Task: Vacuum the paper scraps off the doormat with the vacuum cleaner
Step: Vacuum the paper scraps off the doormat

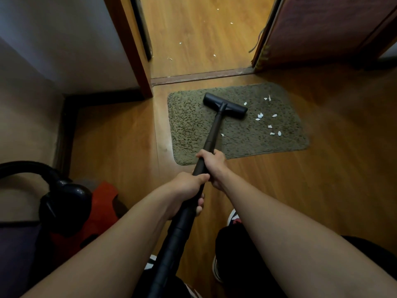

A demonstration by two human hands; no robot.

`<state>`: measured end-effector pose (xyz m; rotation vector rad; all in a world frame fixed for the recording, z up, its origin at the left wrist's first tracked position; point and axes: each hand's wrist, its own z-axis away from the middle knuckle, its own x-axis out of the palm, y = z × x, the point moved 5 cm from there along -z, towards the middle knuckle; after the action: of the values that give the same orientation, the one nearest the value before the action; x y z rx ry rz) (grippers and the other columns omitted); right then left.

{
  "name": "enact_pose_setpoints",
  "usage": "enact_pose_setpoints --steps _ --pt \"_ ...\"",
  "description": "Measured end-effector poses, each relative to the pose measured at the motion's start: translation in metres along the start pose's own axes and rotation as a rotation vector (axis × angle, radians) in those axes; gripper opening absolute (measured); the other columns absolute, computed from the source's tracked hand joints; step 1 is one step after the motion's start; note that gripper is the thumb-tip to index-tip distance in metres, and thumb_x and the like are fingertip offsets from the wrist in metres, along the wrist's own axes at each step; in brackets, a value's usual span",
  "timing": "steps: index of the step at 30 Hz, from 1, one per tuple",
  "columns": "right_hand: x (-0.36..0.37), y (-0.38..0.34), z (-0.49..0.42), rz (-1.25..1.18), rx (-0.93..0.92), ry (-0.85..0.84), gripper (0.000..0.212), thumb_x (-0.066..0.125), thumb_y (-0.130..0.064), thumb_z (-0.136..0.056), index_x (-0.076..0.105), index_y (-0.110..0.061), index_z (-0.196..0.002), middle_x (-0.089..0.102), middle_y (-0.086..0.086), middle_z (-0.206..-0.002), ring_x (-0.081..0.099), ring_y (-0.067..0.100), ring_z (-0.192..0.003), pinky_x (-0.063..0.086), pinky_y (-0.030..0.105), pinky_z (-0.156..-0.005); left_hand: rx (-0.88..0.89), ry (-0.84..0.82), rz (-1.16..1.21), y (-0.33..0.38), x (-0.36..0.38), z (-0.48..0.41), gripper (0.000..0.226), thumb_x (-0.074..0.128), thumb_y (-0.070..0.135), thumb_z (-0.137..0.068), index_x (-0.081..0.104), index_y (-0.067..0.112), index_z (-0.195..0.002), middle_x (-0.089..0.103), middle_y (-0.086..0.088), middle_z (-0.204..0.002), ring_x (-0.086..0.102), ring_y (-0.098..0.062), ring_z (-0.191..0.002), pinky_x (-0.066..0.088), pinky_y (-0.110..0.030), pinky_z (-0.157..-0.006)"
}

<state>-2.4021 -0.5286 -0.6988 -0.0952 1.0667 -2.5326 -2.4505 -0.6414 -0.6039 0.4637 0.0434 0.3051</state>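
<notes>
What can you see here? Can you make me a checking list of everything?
Surface: wood floor, doormat on it.
Job's things: nozzle on doormat's middle; scraps right of it.
Clutter: more bits past the threshold.
Hands: left hand and right hand both grip the tube.
Cables: hose at left; grey cord by door.
Surroundings: red vacuum, wall.
</notes>
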Motion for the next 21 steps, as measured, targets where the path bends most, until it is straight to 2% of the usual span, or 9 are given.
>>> enact_pose_setpoints --steps 4,8,12,18,21 --pt "-0.007 -0.024 -0.021 0.052 -0.007 0.008 0.039 0.069 -0.023 -0.088 0.061 -0.004 -0.122 0.063 0.010 -0.084 0.062 0.022 -0.062 0.043 0.018 -0.038 -0.009 0.000 0.001 0.026 0.004 -0.016 0.033 0.055 0.036 -0.101 0.058 0.006 -0.115 0.049 -0.005 -0.062 0.045 -0.013 -0.042 0.042 -0.019 -0.036" --pt "-0.020 -0.046 -0.035 0.073 -0.022 0.019 0.032 0.069 -0.019 -0.090 0.060 -0.004 -0.116 0.060 0.009 -0.080 0.059 0.020 -0.061 0.041 0.017 -0.036 -0.025 0.015 -0.003 0.049 0.014 -0.029 0.031 0.057 0.038 -0.099 0.058 0.008 -0.102 0.049 -0.004 -0.060 0.045 -0.013 -0.041 0.042 -0.018 -0.035" --pt "-0.028 -0.050 -0.039 0.071 -0.018 -0.003 0.035 0.068 -0.018 -0.091 0.058 -0.002 -0.120 0.059 0.010 -0.082 0.059 0.021 -0.062 0.042 0.018 -0.036 -0.043 0.035 0.007 0.051 0.020 -0.039 0.032 0.060 0.040 -0.097 0.058 0.008 -0.095 0.052 -0.003 -0.060 0.047 -0.012 -0.038 0.043 -0.020 -0.036" --pt "-0.023 -0.032 -0.023 0.078 0.009 -0.021 0.037 0.067 -0.019 -0.091 0.058 -0.003 -0.122 0.062 0.010 -0.082 0.062 0.021 -0.064 0.046 0.021 -0.039 -0.063 0.046 -0.008 0.029 0.016 -0.023 0.032 0.059 0.040 -0.098 0.057 0.008 -0.101 0.052 -0.004 -0.064 0.046 -0.012 -0.042 0.042 -0.019 -0.036" --pt "-0.016 -0.014 -0.004 0.092 0.025 -0.021 0.041 0.069 -0.023 -0.086 0.060 -0.005 -0.121 0.065 0.011 -0.086 0.065 0.026 -0.073 0.051 0.027 -0.050 -0.046 0.028 -0.022 0.011 0.015 -0.002 0.027 0.055 0.035 -0.100 0.056 0.009 -0.108 0.048 -0.004 -0.062 0.044 -0.012 -0.038 0.041 -0.020 -0.035"
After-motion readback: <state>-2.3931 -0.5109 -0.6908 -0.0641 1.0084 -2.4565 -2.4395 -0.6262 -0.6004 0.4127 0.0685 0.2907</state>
